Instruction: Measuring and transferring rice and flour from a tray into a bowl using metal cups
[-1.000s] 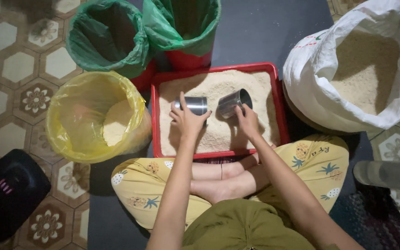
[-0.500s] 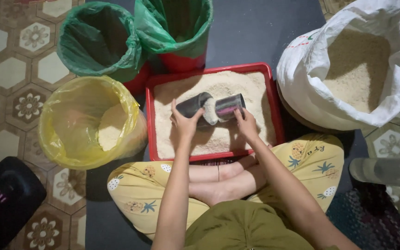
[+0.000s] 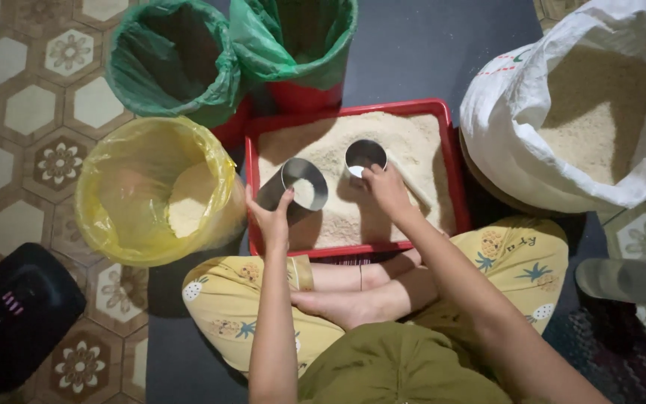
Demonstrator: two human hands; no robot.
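1. The left hand (image 3: 272, 223) has its fingers wrapped around a metal cup (image 3: 293, 193), tilted with its mouth up and to the right, a little rice visible inside; it is held over the left part of the red tray (image 3: 448, 161).
2. The right hand (image 3: 386, 188) grips the rim of a second metal cup (image 3: 364, 157) with fingers closed on its near edge; this cup stands mouth-up in the rice (image 3: 405, 142) near the tray's middle.
3. To do the scooping well, I judge each cup should be kept over the tray while it is tipped or levelled, so that stray grains fall back into the rice bed (the tray's walls are low).
4. Moving a filled cup calls for a firm, level hold.
5. Just left of the tray sits a yellow-lined bin (image 3: 151, 191) with some rice in it; 2 green-lined bins (image 3: 181, 63) stand behind.
6. A large white sack (image 3: 562, 112) of rice stands open at the right, touching the tray's edge.
7. The person's crossed legs press against the tray's near side, leaving little elbow room; a black device (image 3: 16, 314) lies on the tiled floor, well apart.
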